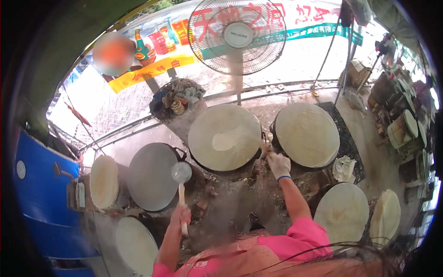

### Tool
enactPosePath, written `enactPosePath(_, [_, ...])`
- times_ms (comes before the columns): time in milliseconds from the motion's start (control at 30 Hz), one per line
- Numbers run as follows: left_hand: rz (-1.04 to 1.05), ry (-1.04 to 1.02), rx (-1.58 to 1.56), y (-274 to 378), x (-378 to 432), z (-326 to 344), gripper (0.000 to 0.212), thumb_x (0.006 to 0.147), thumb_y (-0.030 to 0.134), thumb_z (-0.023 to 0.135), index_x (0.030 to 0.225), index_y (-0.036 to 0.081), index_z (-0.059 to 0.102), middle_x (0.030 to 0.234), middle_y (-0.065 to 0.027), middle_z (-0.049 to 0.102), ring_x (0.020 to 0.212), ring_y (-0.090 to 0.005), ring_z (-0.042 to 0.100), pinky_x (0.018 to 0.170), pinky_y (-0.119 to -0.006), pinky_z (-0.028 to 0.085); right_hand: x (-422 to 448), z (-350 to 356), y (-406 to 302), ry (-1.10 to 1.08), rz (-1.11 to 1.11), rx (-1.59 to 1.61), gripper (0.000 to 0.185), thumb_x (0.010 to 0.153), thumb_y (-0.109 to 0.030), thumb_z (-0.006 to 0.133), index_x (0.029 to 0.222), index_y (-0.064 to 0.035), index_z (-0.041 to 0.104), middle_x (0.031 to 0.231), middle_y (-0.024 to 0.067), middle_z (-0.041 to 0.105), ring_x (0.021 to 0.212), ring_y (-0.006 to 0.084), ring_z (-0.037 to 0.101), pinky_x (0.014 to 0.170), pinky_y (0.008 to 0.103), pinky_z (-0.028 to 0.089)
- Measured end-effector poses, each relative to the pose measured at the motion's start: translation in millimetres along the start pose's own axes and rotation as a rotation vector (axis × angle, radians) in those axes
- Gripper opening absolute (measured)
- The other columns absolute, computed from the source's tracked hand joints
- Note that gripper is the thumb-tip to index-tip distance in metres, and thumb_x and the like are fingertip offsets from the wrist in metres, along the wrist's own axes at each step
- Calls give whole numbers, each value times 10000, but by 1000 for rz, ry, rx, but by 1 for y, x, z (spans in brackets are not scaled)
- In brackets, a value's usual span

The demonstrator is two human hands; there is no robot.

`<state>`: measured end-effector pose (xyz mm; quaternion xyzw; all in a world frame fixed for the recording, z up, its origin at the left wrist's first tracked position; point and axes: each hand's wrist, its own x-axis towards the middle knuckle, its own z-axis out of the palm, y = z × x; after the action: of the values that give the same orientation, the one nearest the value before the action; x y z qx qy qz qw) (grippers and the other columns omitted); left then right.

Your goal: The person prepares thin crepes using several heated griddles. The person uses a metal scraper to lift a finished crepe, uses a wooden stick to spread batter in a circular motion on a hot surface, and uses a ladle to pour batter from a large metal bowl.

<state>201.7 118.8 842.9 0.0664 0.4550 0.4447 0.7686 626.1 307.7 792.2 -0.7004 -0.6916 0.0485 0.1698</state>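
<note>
My left hand (180, 215) is closed around the pale handle of a metal ladle (181, 172). The ladle's round bowl is above the right edge of a bare grey griddle (152, 178). My right hand (278, 164), in a whitish glove, grips a blurred brown tool (265, 147) whose exact kind I cannot tell. That tool is at the right rim of the middle griddle, where a thin sheet of pale batter (225, 128) lies with a lighter patch in it. Right of this hand, another griddle carries a pale, round flatbread-like sheet (307, 135).
A pedestal fan (238, 34) stands behind the griddles, beside a bin of refuse (178, 98). Stacks of round sheets sit at left (104, 181) and right (386, 218). Crumpled white cloth or plastic (344, 169) lies at right. Beyond the banners is a person (114, 55).
</note>
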Motion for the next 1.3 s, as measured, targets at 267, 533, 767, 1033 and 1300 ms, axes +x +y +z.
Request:
enactPosePath(267, [180, 16, 20, 31, 82, 89, 321, 806, 0, 489, 1008, 214, 361, 554, 30, 334, 392, -60, 324, 316, -207, 244, -53, 11, 5, 133, 83, -2, 233, 826, -358, 576, 837, -138, 654, 678, 144, 606, 631, 321, 612, 536, 423, 489])
enactPosePath(533, [240, -252, -34, -14, 120, 74, 179, 855, 150, 532, 977, 143, 401, 529, -4, 351, 376, -106, 347, 329, -281, 294, -125, 33, -96, 82, -17, 216, 199, 792, -381, 612, 828, -195, 670, 683, 116, 608, 585, 306, 592, 572, 432, 480])
enactPosePath(767, [-268, 9, -149, -12, -16, 74, 183, 888, 168, 551, 1005, 192, 413, 614, 16, 367, 389, -33, 288, 296, -171, 219, -190, 2, -90, 209, -29, 68, 286, 751, -300, 670, 956, -100, 661, 799, 127, 639, 642, 281, 607, 576, 414, 463])
enactPosePath(1033, [-400, -273, -261, -52, -69, 67, 292, 905, 161, 519, 1181, 98, 444, 674, 25, 375, 458, -38, 362, 363, -168, 314, -281, -67, -71, 106, 356, 672, 251, 780, -157, 644, 1004, -44, 631, 905, 171, 646, 827, 261, 641, 724, 346, 488])
enactPosePath(1300, [-743, -187, -365, -170, -90, 101, 319, 954, 218, 442, 1269, 174, 462, 580, 21, 310, 386, -68, 310, 308, -216, 287, -507, -146, 80, 416, 997, 263, 387, 807, -406, 598, 1019, -84, 634, 816, 137, 661, 742, 329, 636, 664, 396, 501])
